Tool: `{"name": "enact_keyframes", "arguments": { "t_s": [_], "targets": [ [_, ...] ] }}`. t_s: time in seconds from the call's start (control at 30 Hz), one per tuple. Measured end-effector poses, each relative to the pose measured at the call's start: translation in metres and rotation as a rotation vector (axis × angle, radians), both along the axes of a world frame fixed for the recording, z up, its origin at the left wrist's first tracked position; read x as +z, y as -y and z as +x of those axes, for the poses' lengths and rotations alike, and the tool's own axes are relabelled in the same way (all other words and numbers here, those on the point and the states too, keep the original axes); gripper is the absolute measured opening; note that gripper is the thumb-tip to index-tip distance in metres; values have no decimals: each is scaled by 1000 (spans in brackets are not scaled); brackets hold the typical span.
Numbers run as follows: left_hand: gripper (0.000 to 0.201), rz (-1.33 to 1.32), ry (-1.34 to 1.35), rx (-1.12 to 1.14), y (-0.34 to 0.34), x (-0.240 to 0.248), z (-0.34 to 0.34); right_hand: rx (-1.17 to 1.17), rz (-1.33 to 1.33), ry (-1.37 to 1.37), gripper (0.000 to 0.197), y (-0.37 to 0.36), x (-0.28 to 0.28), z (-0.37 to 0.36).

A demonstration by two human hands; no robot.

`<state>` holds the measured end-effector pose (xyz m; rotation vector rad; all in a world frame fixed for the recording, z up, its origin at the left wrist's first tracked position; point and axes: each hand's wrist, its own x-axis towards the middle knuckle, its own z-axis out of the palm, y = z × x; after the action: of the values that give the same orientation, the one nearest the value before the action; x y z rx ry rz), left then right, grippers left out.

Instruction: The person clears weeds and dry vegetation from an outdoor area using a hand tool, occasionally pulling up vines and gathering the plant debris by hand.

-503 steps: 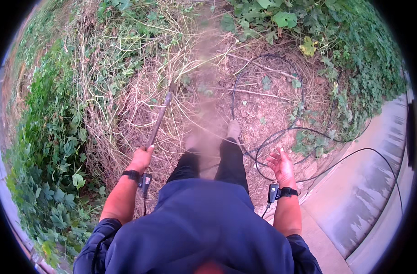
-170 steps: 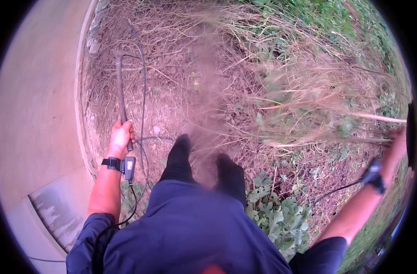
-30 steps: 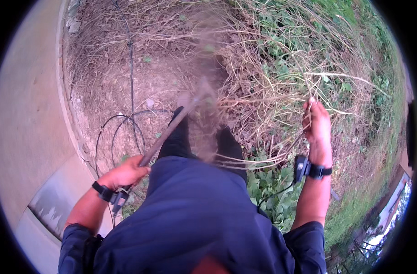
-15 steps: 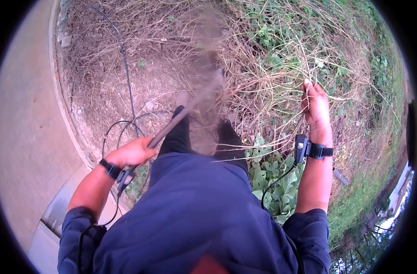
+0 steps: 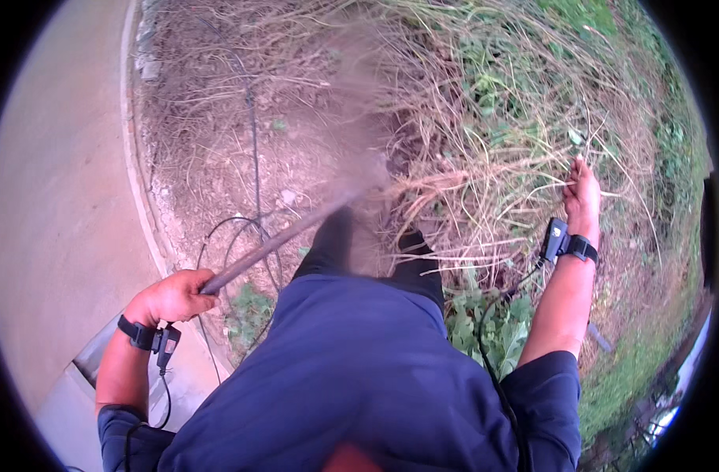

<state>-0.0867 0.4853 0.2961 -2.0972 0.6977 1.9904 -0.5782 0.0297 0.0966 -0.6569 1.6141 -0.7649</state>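
Note:
My left hand [image 5: 177, 296] is closed around the end of a brown wooden tool handle [image 5: 277, 241]. The handle slants away up and to the right, toward the roots of the dry stems. A blurred patch covers its far end, so the tool's head cannot be made out. On the right, my right hand [image 5: 583, 194] is closed on a bundle of dry plant stems [image 5: 485, 175]. These straw-coloured stems stretch leftward from my fingers to the ground beside the tool's far end.
A concrete path [image 5: 57, 181] with a raised edge runs along the left. A black cable [image 5: 255, 157] lies over the bare soil [image 5: 210, 169]. Leafy green plants [image 5: 497, 326] grow by my right leg. Tangled dry stalks and weeds cover the far right.
My left hand has moved left and down, with the handle lying at a lower slant. My right hand has shifted right and slightly down with the stems. The whole view has swung somewhat.

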Motion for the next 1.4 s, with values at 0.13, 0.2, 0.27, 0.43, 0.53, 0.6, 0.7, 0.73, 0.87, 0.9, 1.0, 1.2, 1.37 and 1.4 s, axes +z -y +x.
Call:
{"name": "enact_keyframes", "arguments": {
  "t_s": [0.13, 0.2, 0.27, 0.43, 0.53, 0.6, 0.7, 0.73, 0.87, 0.9, 1.0, 1.2, 1.37, 1.4],
  "targets": [
    [21, -229, -39, -74, -24, -24, 16, 144, 49, -169, 23, 22, -12, -19],
    [27, -318, -46, -121, -21, -35, 14, 197, 9, -265, 25, 27, -12, -19],
    [30, -302, -46, -63, -2, -57, 5, 233, -30, -316, 22, 29, -15, -22],
    [39, -361, -44, 235, 52, -113, -31, 403, -168, -481, 18, 40, -36, -39],
    [42, -399, -131, 549, 73, -133, -39, 426, -161, -562, 21, 41, -36, -37],
    [41, -394, -67, 616, 80, -133, -30, 447, -176, -578, 21, 35, -42, -43],
    [36, -464, -58, 731, 60, -143, 2, 292, -143, -456, 27, 22, -55, -55],
    [27, -385, 18, 790, 45, -151, 12, 261, -144, -514, 29, 14, -56, -53],
    [20, -383, 129, 773, -8, -165, 53, 181, -117, -359, 39, -27, -57, -56],
    [21, -289, 208, 734, -34, -176, 60, 260, -159, -473, 41, -50, -42, -20],
    [22, -199, 171, 795, -79, -223, 76, 208, -86, -455, 45, -94, -70, -67],
    [17, -54, 159, 964, -142, -239, 68, 256, 169, -372, 40, -171, -18, 13],
    [14, -11, 28, 1120, -144, -235, 59, 263, 157, -289, 35, -188, -17, 43],
    [13, -33, 27, 1100, -137, -232, 63, 284, 151, -269, 35, -183, -21, 47]
  ]
}}
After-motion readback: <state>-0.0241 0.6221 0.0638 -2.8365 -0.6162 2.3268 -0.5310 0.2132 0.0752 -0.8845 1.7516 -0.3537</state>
